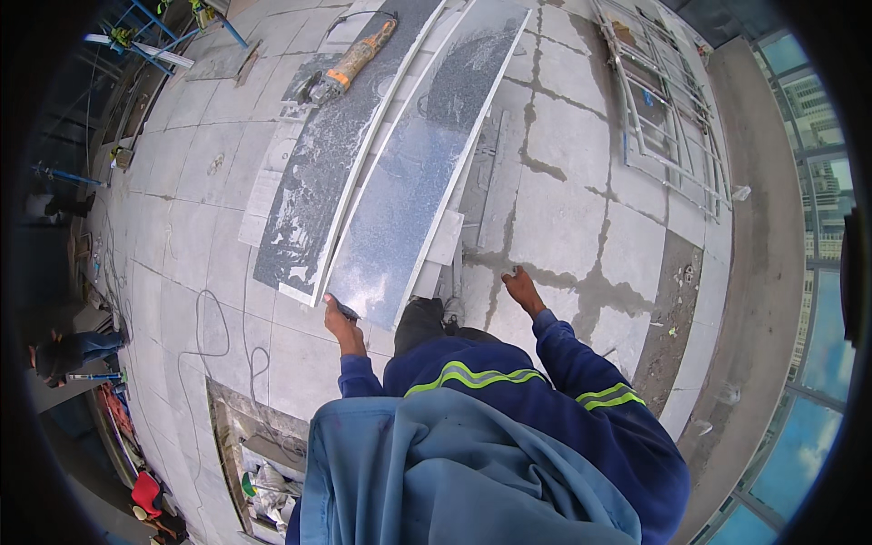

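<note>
My left hand (pixel 343 329) is closed at the near end of a long, glossy grey stone slab (pixel 409 173). A small dark shape shows at its fingers, too unclear to name. Wet-looking patches and reflections cover the slab, which has a pale long edge. Alongside on the left lies a second, darker slab (pixel 304 213) with whitish smears. On that one, toward the far end, rests an orange and grey angle grinder (pixel 359 59) with a cable. Over the paving to the right, my right hand (pixel 522 289) hangs with curled fingers, apart from the slabs, nothing visible in it.
Metal frames (pixel 668 109) lie at the far right, before a low ledge (pixel 749 227) and windows. A loose cable (pixel 213 318) loops over the paving at left. Near lower left is a floor opening (pixel 259 427) with debris. Another person (pixel 77 352) is at the far left.
</note>
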`<state>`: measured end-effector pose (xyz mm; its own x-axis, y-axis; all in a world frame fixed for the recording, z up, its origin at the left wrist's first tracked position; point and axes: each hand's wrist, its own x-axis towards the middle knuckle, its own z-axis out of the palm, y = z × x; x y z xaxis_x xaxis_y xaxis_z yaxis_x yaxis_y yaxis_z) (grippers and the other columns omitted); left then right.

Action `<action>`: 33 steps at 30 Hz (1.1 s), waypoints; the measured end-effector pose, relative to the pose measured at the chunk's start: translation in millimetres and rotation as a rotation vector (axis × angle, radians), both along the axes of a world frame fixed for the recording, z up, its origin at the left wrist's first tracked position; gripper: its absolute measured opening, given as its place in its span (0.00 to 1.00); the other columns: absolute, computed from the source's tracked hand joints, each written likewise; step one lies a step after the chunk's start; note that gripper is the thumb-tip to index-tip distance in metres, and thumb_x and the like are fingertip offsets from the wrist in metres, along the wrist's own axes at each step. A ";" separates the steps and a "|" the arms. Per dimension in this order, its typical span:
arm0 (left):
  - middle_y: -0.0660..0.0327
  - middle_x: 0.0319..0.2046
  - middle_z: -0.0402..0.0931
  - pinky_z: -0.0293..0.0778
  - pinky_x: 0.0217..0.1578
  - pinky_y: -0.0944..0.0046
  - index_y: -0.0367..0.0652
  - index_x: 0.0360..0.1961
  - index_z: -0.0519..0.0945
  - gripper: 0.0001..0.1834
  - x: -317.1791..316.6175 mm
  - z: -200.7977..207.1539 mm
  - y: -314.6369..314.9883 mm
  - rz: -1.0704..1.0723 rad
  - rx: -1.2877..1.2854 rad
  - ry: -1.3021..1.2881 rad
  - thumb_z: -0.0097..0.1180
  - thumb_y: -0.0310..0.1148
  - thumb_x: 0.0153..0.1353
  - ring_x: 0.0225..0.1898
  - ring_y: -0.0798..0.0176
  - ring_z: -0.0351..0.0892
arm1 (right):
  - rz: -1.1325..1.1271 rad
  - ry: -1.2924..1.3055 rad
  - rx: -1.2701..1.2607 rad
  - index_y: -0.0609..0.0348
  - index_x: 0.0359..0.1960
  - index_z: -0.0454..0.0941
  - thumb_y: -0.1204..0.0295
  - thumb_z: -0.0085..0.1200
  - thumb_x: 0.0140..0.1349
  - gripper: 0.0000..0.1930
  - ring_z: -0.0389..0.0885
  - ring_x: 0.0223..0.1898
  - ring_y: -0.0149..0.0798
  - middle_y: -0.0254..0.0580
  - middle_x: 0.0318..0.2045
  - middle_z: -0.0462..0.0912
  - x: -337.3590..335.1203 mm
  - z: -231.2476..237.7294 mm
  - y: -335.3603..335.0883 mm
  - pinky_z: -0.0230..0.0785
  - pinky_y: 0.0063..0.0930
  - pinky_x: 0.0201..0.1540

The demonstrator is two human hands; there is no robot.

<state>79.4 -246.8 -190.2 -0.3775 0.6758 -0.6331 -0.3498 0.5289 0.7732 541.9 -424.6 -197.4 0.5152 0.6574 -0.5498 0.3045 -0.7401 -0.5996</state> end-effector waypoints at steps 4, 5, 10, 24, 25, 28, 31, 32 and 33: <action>0.49 0.70 0.82 0.77 0.67 0.36 0.37 0.75 0.81 0.40 33.1 4.1 -8.0 -0.031 -0.072 -0.015 0.61 0.64 0.84 0.71 0.46 0.79 | -0.114 0.026 0.115 0.82 0.79 0.70 0.55 0.63 0.77 0.42 0.84 0.72 0.78 0.87 0.67 0.84 36.2 11.6 65.6 0.76 0.57 0.76; 0.50 0.69 0.82 0.78 0.66 0.38 0.37 0.73 0.82 0.39 39.3 7.4 -13.1 -0.015 -0.095 -0.016 0.59 0.64 0.85 0.70 0.46 0.80 | -0.111 -0.009 0.131 0.81 0.79 0.70 0.55 0.62 0.77 0.42 0.84 0.72 0.77 0.87 0.67 0.84 38.1 15.5 80.6 0.76 0.57 0.76; 0.49 0.60 0.86 0.79 0.66 0.48 0.30 0.67 0.82 0.35 29.0 -2.6 -7.9 0.088 0.181 -0.058 0.50 0.58 0.91 0.60 0.49 0.86 | -0.052 -0.032 0.245 0.81 0.80 0.69 0.54 0.62 0.78 0.42 0.84 0.73 0.74 0.84 0.65 0.86 36.4 49.6 203.3 0.75 0.55 0.76; 0.42 0.59 0.82 0.75 0.63 0.44 0.23 0.64 0.81 0.45 92.7 -6.6 -58.3 0.078 0.010 0.289 0.49 0.66 0.89 0.58 0.45 0.81 | -0.536 0.188 0.364 0.63 0.73 0.76 0.38 0.56 0.81 0.39 0.83 0.59 0.51 0.50 0.56 0.84 233.6 51.3 377.2 0.79 0.60 0.55; 0.48 0.48 0.83 0.79 0.52 0.47 0.27 0.56 0.83 0.41 71.0 -29.8 -59.9 0.119 0.003 0.362 0.48 0.66 0.89 0.48 0.49 0.82 | -0.540 0.268 0.419 0.63 0.76 0.73 0.37 0.54 0.82 0.40 0.82 0.63 0.54 0.53 0.62 0.83 223.4 56.1 421.1 0.77 0.61 0.60; 0.41 0.62 0.81 0.76 0.63 0.45 0.23 0.68 0.79 0.46 77.5 -15.0 -79.6 0.191 -0.160 0.273 0.50 0.68 0.88 0.60 0.44 0.81 | -0.631 0.432 0.456 0.58 0.90 0.61 0.35 0.47 0.86 0.46 0.71 0.83 0.67 0.64 0.85 0.71 234.0 40.6 457.5 0.63 0.68 0.82; 0.32 0.68 0.83 0.77 0.69 0.42 0.19 0.75 0.79 0.56 94.8 18.5 -89.8 0.179 -0.317 0.343 0.48 0.74 0.86 0.64 0.38 0.84 | -0.521 0.615 0.542 0.58 0.91 0.60 0.35 0.47 0.86 0.47 0.71 0.83 0.65 0.66 0.85 0.70 270.0 17.8 478.8 0.61 0.69 0.83; 0.31 0.66 0.84 0.78 0.68 0.41 0.19 0.74 0.81 0.57 97.7 23.9 -89.9 0.144 -0.363 0.409 0.47 0.75 0.85 0.63 0.38 0.85 | -0.539 0.702 0.654 0.65 0.88 0.64 0.39 0.53 0.85 0.45 0.73 0.82 0.60 0.64 0.83 0.73 284.0 10.4 493.9 0.61 0.62 0.84; 0.31 0.64 0.86 0.79 0.66 0.41 0.19 0.72 0.82 0.58 114.2 29.2 -73.4 0.106 -0.390 0.461 0.46 0.77 0.85 0.61 0.38 0.85 | -0.556 0.644 0.660 0.67 0.86 0.66 0.41 0.55 0.85 0.45 0.73 0.81 0.59 0.62 0.81 0.74 302.1 6.1 506.0 0.62 0.59 0.83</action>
<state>193.6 -320.1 -161.0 -0.7241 0.3706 -0.5816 -0.0916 0.7842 0.6138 844.0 81.4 -191.3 0.5737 0.6864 -0.4468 -0.4908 -0.1486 -0.8585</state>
